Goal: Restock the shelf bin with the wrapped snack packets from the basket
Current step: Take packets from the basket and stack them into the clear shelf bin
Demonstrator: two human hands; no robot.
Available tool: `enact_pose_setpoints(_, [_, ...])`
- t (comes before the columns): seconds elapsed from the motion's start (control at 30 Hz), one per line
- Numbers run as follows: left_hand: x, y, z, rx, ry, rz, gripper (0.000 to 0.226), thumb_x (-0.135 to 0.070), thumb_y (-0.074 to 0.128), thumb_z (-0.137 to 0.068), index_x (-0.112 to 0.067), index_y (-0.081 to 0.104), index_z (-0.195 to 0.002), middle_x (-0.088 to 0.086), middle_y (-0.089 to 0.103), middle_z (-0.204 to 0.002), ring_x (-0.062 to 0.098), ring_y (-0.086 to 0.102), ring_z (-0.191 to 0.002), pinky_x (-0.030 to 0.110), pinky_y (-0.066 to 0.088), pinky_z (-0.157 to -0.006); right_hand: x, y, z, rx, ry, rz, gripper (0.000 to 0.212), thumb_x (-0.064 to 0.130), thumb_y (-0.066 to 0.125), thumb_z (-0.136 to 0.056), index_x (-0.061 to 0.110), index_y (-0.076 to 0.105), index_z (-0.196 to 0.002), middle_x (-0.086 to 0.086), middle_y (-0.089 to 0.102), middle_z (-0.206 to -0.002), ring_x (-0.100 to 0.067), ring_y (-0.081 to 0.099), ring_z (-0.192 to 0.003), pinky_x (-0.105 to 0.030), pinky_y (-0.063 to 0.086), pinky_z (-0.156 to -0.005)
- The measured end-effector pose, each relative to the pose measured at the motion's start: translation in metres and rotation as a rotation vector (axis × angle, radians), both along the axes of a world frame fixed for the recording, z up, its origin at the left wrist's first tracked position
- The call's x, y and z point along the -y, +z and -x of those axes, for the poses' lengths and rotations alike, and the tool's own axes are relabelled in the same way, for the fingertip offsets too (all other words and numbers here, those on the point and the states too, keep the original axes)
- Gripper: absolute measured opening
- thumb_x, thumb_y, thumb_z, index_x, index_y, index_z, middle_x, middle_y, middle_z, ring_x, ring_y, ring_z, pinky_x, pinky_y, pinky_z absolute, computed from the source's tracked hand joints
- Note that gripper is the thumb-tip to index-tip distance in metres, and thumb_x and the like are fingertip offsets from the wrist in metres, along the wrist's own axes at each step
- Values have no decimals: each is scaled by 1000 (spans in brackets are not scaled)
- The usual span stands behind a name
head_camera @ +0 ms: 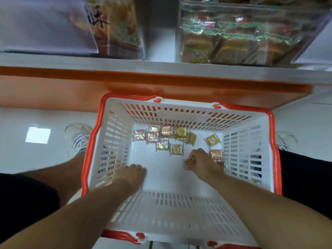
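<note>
Head view, looking down into a white basket with an orange rim, set on the floor before an orange-edged shelf. Loose packets lie on the basket's bottom, most clustered toward 12 o'clock, two more at 2 to 3 o'clock near the right wall. The left hand reaches down at 8 o'clock, its fingers pointing into the basket; whether it holds anything cannot be told. The right hand sits at 3 o'clock with fingers curled, a packet's edge showing beneath it; the grip itself is blurred. On the shelf at 1 o'clock stands a clear bin stacked with packets; a second bin is at 11 o'clock.
</note>
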State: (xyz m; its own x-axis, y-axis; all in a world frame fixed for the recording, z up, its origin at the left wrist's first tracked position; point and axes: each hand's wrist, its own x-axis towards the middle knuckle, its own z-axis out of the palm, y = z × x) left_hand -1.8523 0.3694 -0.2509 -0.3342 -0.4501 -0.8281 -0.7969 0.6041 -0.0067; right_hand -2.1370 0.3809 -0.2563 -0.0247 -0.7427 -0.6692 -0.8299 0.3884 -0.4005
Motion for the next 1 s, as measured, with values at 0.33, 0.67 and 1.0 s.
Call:
enact_pose_setpoints(0.33, [36,6,24,-433,318,323,22,-35,63,-95,-21,71,-109,5,48,-148,26,44,-136,39,38,-110,27,-10,-44,-87,105,48,49,27,57,-96,30,46,-144,-2,46,-145,-27,55,-123,-37,49,-86])
enact_pose_setpoints(0.67, [69,0,51,-421,299,277,29,-30,66,-93,-23,59,-121,2,53,-132,24,46,-124,36,39,-106,17,-6,-48,-30,27,140,44,12,65,-80,33,49,-115,5,50,-121,-25,55,-103,-32,41,-68])
enact_pose_setpoints(1.0, [60,-10,69,-353,419,111,76,-21,76,-85,-13,37,-150,8,45,-143,27,48,-131,38,51,-103,18,-12,-48,26,128,36,66,20,72,-86,26,44,-145,1,53,-137,-23,47,-127,-41,48,-98])
